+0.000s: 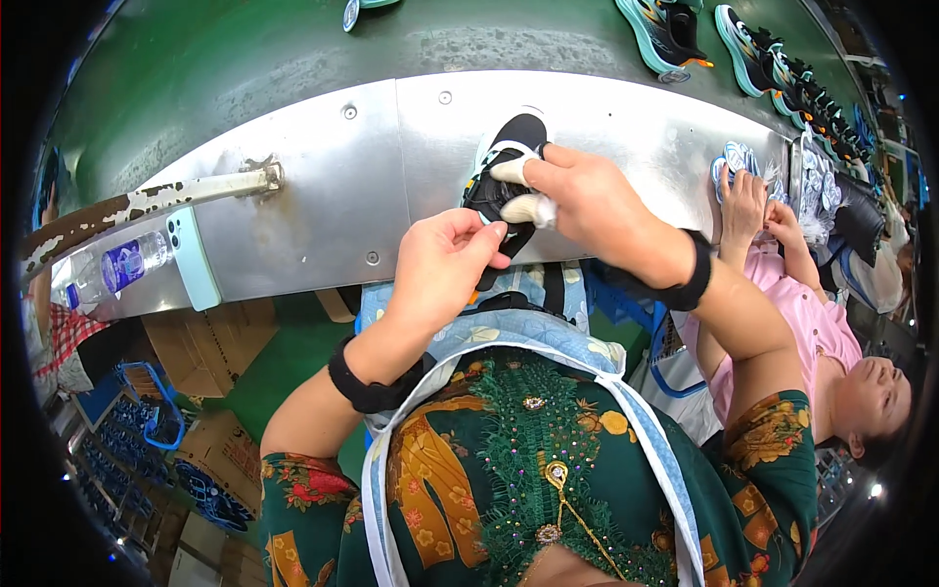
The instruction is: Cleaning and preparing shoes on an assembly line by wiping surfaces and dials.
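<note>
A person is holding a black shoe (509, 176) against a steel ledge (323, 186) at upper centre of the frame.

The right hand (587, 201), two fingers taped, is clamping the shoe's upper; the left hand (445, 264) is pinching its lower edge. Judging by this, the shoe could slip off the ledge, and the phone (193, 259) and bottle (112, 269) at left are sitting near the edge.

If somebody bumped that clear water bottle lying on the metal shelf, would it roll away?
Probably a little. The clear plastic water bottle lies on its side and is round, so it likely rolls easily. The pale green phone leans right next to it and might stop it on that side. It looks thin-walled, so likely light and squashy.
</note>
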{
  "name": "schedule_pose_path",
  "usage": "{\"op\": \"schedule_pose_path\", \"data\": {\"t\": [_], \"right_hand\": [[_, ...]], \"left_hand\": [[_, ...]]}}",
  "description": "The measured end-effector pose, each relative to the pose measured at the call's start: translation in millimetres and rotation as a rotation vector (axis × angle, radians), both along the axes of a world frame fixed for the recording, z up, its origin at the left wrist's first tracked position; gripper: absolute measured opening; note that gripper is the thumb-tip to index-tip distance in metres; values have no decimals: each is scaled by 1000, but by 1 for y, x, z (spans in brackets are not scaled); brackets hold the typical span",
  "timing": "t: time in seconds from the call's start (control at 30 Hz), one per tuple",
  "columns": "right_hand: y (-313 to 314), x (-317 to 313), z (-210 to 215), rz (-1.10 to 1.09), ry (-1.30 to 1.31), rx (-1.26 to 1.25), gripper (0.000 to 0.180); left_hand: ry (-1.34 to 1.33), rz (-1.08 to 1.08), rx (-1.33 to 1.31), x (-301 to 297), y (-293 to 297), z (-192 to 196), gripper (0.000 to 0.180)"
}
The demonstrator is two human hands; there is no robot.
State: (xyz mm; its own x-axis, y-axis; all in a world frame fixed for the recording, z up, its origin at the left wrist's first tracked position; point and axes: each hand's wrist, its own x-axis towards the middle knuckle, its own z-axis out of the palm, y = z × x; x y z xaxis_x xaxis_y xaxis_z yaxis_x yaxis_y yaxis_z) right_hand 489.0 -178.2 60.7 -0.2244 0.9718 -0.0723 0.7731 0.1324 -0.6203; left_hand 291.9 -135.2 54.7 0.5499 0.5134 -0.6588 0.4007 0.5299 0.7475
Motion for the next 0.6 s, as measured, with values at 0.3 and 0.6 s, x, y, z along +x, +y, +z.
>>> {"op": "schedule_pose_path", "data": {"t": [0.3,0.6], "right_hand": [[-7,-9,-3,-93,117,47,41],[1,-6,1,-85,130,46,18]], "left_hand": [[-10,142,-70,-2,-16,1,19],[-38,136,-26,-4,-18,-5,19]]}}
